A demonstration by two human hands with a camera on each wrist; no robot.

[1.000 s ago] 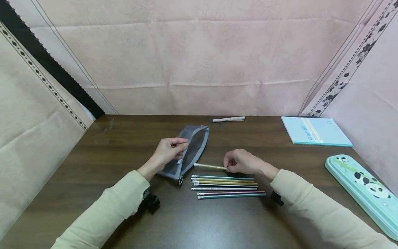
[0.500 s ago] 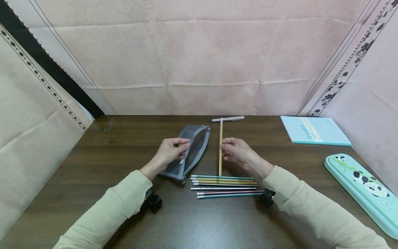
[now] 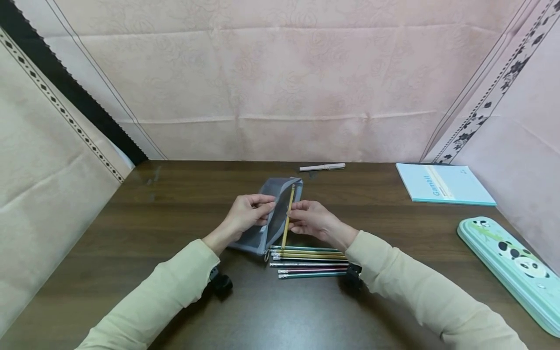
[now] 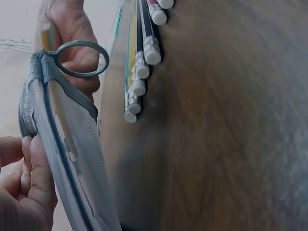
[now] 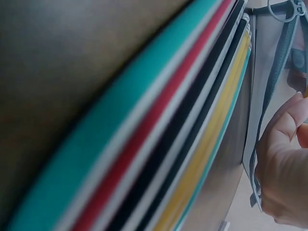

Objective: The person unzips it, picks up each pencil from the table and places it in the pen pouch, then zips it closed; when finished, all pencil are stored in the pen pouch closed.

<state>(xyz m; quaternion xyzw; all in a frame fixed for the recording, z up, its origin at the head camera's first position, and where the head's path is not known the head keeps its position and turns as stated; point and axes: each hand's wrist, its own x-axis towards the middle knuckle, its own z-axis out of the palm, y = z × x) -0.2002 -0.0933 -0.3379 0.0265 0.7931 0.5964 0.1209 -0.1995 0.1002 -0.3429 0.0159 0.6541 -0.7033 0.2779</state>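
Observation:
My left hand (image 3: 247, 214) pinches the near edge of a grey zip pouch (image 3: 248, 239), whose mouth gapes toward the right. My right hand (image 3: 317, 221) holds a yellow pencil (image 3: 286, 227) between thumb and fingers, slanted along the mouth of the pouch. The left wrist view shows the pencil (image 4: 61, 115) through the pouch's see-through side, one end sticking up past the zip. A large ring pull (image 4: 83, 74) hangs at the zip's end. Just in front of the right hand lies a row of several pencils (image 3: 306, 275), eraser ends to the left.
Behind the pouch, a white pen (image 3: 322, 167) lies near the table's back edge. A light blue notebook (image 3: 444, 184) is at the back right, with a mint panda pencil case (image 3: 512, 267) in front of it. Black wrist cameras sit under both sleeves.
The right hand has lifted the yellow pencil, turned it from lying sideways to pointing away, and carried it left to the pouch's mouth. The left hand and pouch have shifted slightly right.

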